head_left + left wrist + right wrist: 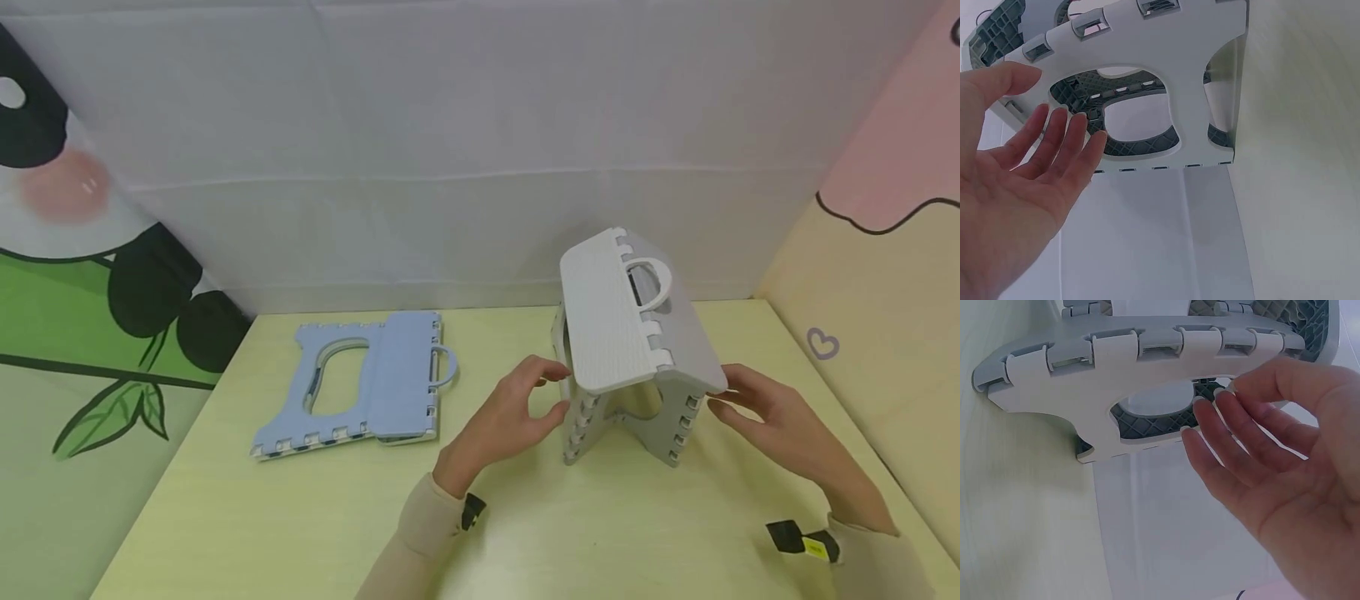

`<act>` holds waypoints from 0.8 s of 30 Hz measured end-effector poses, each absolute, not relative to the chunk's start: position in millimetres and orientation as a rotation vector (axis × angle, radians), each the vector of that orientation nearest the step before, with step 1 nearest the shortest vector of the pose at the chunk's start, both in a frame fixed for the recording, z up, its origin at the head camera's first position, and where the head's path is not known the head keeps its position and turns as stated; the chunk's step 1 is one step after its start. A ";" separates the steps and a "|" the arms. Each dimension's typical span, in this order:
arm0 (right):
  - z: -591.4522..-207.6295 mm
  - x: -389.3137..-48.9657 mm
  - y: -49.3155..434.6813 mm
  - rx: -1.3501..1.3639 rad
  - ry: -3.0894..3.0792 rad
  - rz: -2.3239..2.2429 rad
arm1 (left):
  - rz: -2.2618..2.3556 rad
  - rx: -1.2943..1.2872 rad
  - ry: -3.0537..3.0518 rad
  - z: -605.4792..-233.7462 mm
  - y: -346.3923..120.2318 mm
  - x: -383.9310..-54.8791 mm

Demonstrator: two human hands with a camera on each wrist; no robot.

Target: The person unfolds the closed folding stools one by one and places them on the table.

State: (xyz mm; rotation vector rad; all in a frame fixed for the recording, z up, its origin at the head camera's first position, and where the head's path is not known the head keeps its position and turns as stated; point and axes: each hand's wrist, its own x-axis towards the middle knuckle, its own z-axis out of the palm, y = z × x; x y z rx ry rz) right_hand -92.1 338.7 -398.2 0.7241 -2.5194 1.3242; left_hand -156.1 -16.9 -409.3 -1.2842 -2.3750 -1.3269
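A grey and white folding step stool (604,321) stands on its legs at the right of the table, its two top panels sloping down from a raised hinge ridge like a roof. A white loop handle (660,283) sticks out at the ridge. Left of the stool is my left hand (517,412), fingers loosely bent near the leg frame, seen with its oval cutout in the left wrist view. On the other side my right hand (780,421) has its fingertips right by the lower edge of the grey panel. Neither hand grips the stool.
A blue folding stool (405,375), folded flat, lies at the left of the pale yellow table (337,517). Behind the table hangs a white cloth (465,208). Painted walls (885,333) flank both sides.
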 end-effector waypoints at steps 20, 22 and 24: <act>-375.1 -93.4 335.2 0.631 -2.286 1.222 | -1.345 -1.140 -2.138 -386.0 -16.7 -158.7; -371.6 -92.4 332.0 0.602 -2.280 1.237 | -1.359 -1.148 -2.110 -383.2 -14.2 -158.3; -369.0 -92.2 329.4 0.601 -2.256 1.252 | -1.381 -1.154 -2.088 -379.8 -11.6 -157.9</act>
